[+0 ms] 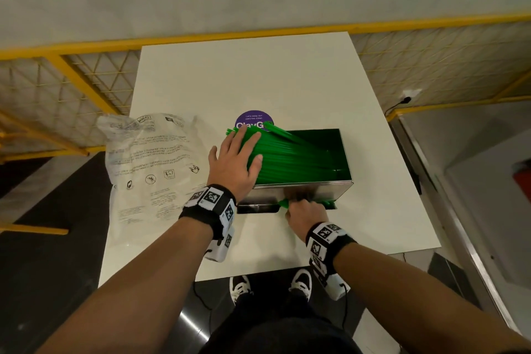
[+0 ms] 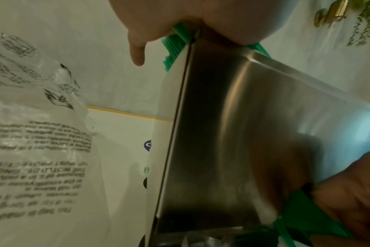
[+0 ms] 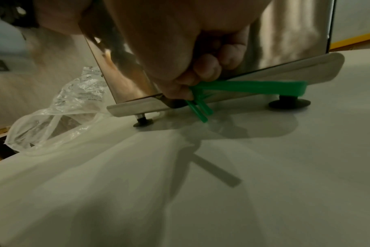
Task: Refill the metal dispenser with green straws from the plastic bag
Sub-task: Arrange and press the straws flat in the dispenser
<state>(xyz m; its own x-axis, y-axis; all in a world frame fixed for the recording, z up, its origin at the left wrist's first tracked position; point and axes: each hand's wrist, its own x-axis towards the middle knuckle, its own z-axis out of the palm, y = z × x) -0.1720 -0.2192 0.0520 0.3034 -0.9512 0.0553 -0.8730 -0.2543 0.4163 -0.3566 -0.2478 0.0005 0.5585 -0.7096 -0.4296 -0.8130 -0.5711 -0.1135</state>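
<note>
The open-topped metal dispenser (image 1: 330, 191) stands on the white table (image 1: 258, 80), with a thick bundle of green straws (image 1: 287, 155) lying slanted in it; their left ends stick out over its left rim. My left hand (image 1: 238, 158) lies flat on those ends with straight fingers. My right hand (image 1: 304, 210) is at the dispenser's front slot, where its fingertips pinch a few green straws (image 3: 201, 107) that poke out of the tray (image 3: 319, 70). The emptied clear plastic bag (image 1: 155, 164) lies crumpled to the left of the dispenser.
A round purple sticker (image 1: 253, 121) shows on the table just behind the dispenser. Yellow mesh railing (image 1: 86, 80) runs behind and left of the table. The dispenser rests on black rubber feet (image 3: 289, 103). Bare tabletop lies in front of and right of the dispenser.
</note>
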